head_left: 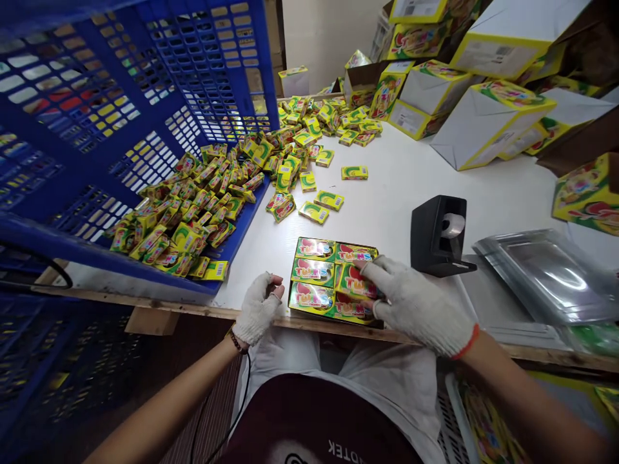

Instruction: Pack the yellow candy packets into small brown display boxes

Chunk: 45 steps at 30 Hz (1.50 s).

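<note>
A carton of small yellow-green candy boxes [313,272] printed "TWINS" sits at the table's front edge, the boxes lying in two columns. My right hand [411,296], in a white knit glove with bare fingertips, reaches over the carton's right column. Its thumb and fingers grip a candy box [355,279] in the middle row, which sits slightly raised and askew. Just left of the carton, my left hand [258,308], gloved alike, rests near the table edge. Its fingers are loosely curled with a small gap to the thumb, and nothing shows between them.
A tipped blue crate [236,254] spills many candy boxes onto the white table [387,193]. Several loose boxes [314,211] lie beyond the carton. A black tape dispenser [432,235] and clear plastic trays [546,277] are at right. Stacked cartons [488,129] stand behind them.
</note>
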{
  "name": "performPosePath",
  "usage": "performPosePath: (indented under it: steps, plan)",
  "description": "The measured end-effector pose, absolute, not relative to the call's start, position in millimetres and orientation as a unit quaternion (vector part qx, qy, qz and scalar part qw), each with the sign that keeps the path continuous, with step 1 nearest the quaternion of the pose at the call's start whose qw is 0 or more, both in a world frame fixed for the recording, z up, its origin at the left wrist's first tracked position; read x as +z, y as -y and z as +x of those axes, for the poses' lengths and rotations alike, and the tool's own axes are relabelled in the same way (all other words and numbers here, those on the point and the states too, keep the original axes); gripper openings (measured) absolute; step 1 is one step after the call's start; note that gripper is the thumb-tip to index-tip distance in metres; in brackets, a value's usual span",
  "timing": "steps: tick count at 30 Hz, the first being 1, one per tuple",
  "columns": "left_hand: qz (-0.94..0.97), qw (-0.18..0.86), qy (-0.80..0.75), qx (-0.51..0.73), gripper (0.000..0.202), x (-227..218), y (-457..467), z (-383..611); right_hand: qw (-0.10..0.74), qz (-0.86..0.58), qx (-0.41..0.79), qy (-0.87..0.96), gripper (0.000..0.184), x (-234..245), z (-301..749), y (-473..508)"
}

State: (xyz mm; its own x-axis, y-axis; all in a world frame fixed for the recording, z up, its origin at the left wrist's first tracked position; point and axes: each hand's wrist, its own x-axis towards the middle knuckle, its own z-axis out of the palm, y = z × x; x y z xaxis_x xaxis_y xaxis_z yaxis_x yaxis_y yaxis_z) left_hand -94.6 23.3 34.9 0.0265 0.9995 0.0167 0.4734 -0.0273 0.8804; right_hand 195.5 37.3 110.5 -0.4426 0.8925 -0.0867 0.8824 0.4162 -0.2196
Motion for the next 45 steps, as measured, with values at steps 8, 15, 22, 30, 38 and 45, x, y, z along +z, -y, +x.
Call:
performPosePath:
  steps: [8, 15, 22, 30, 38, 45]
  plan:
    - [0.532, 0.485, -0.608, 0.333, 0.030, 27, -31, -85, 0.046, -0.607, 0.331, 0.721, 0.024, 106, 164, -15]
    - [0.559, 0.470, -0.586, 0.351, 0.031, 23, -29, -87, 0.054, -0.663, 0.345, 0.662, 0.027, 82, 125, -8]
    - [0.606, 0.429, -0.563, 0.363, 0.029, 16, -27, -86, -0.007, -0.690, 0.271, 0.671, 0.025, 81, 109, -10]
    - [0.780, 0.193, -0.441, 0.400, 0.029, 46, -31, -75, -0.001, -0.624, 0.184, 0.759, 0.018, 112, 153, -26]
    - [0.981, 0.029, -0.124, 0.143, 0.020, 49, -49, -48, -0.014, -0.538, 0.081, 0.839, 0.056, 111, 184, -52]
    - [0.966, 0.033, -0.127, 0.223, 0.021, 28, -49, -54, 0.150, -0.456, 0.107, 0.871, 0.056, 73, 206, 1]
